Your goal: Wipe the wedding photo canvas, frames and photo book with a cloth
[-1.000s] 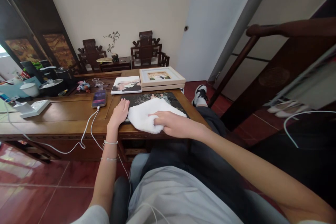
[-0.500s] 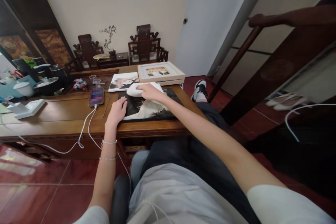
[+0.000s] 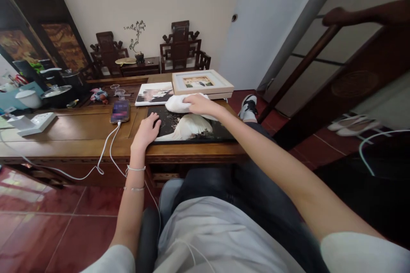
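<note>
A dark photo panel [image 3: 192, 129] with a white gown in its picture lies flat near the front edge of the wooden table [image 3: 73, 140]. My right hand [image 3: 200, 106] grips a bunched white cloth [image 3: 177, 104] on the panel's far part. At the panel's left end rests my left hand [image 3: 149, 127], fingers spread on its edge, holding nothing. Just beyond the panel lie a smaller photo print [image 3: 154, 94] and a light-framed picture [image 3: 202, 83] at the back right. Part of the panel is hidden under my right arm and the cloth.
Left of the panel lies a phone [image 3: 120, 111] with white charging cables [image 3: 107, 147] running over the table edge. A white power strip [image 3: 36, 123], a lidded pot [image 3: 57, 94] and a white cup [image 3: 28, 98] stand farther left. A dark wooden chair [image 3: 346, 59] rises at right.
The camera view has shifted slightly, so things sit a little farther right and higher. My left fingers are more spread. The cloth stays in my right hand near the panel's far edge.
</note>
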A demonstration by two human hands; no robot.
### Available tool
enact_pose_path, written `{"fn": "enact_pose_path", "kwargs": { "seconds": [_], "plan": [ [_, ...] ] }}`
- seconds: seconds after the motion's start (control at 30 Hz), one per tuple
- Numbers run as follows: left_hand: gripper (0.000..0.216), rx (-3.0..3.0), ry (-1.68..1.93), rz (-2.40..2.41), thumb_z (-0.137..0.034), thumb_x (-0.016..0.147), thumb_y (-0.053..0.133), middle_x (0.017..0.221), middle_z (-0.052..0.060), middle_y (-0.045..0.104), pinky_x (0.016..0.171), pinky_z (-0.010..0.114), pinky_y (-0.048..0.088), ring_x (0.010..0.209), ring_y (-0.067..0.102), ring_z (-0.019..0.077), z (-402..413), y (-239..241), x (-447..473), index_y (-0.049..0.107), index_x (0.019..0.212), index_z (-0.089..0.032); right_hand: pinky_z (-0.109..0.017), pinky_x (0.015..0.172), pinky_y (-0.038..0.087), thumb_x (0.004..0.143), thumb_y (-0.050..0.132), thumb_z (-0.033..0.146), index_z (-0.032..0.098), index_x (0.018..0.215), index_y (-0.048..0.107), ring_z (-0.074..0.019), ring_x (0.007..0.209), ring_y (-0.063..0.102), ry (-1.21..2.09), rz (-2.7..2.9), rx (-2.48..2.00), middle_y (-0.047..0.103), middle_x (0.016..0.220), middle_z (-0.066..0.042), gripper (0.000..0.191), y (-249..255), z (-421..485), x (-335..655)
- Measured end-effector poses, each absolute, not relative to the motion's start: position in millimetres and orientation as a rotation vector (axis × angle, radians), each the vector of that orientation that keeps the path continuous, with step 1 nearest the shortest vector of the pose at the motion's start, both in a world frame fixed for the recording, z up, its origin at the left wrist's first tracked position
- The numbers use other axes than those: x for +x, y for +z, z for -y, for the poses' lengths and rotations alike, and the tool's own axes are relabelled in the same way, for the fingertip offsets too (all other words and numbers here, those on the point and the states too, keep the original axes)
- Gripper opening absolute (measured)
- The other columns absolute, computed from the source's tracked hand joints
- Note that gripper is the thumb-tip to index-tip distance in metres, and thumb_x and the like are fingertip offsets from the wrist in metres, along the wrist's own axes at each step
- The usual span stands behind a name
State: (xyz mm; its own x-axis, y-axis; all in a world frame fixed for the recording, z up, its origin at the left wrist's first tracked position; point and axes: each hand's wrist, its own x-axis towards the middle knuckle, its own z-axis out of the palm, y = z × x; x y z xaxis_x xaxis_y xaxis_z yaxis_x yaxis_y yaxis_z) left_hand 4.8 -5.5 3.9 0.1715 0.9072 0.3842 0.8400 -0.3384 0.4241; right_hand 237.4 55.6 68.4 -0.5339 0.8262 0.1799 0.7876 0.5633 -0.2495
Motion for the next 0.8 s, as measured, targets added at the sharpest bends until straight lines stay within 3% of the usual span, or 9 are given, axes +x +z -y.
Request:
{"fn": "enact_pose_path", "kwargs": {
  "seconds": [0.13,0.33,0.6,0.8],
  "plan": [
    [0.04,2.307,0.883,-1.749,-0.027,0.095,0.048,0.146,0.014,0.054,0.118,0.044,0.036,0.14,0.046,0.025,4,0,3,0.06,0.131,-0.015,-0.027,0.083,0.042,0.065,0.044,0.004,0.011,0.101,0.074,-0.0269,0.102,0.063,0.133,2.402,-1.454,0.073,0.114,-0.013,0.047,55,-51,292],
    [0.046,2.29,0.793,-1.77,-0.03,0.097,0.041,0.16,0.014,0.033,0.119,0.052,0.03,0.15,0.028,0.0272,6,2,5,0.051,0.14,-0.015,-0.028,0.077,0.042,0.064,0.041,0.003,0.015,0.083,0.069,-0.025,0.087,0.064,0.06,2.483,-1.371,0.073,0.089,-0.011,0.036,43,4,331],
    [0.046,2.269,0.724,-1.796,-0.033,0.101,0.034,0.159,0.013,0.036,0.119,0.052,0.028,0.15,0.029,0.0244,6,-1,5,0.047,0.143,-0.019,-0.029,0.073,0.042,0.064,0.041,0.005,0.021,0.071,0.057,-0.0216,0.078,0.06,0.158,2.618,-1.131,0.064,0.08,-0.006,0.024,53,106,338],
    [0.047,2.246,0.734,-1.793,-0.031,0.1,0.035,0.16,0.013,0.033,0.12,0.05,0.028,0.151,0.024,0.024,8,2,6,0.046,0.144,-0.017,-0.029,0.071,0.042,0.062,0.041,0.01,0.022,0.067,0.056,-0.022,0.074,0.059,0.194,2.572,-1.149,0.066,0.073,-0.005,0.02,54,58,342]
  ]
}}
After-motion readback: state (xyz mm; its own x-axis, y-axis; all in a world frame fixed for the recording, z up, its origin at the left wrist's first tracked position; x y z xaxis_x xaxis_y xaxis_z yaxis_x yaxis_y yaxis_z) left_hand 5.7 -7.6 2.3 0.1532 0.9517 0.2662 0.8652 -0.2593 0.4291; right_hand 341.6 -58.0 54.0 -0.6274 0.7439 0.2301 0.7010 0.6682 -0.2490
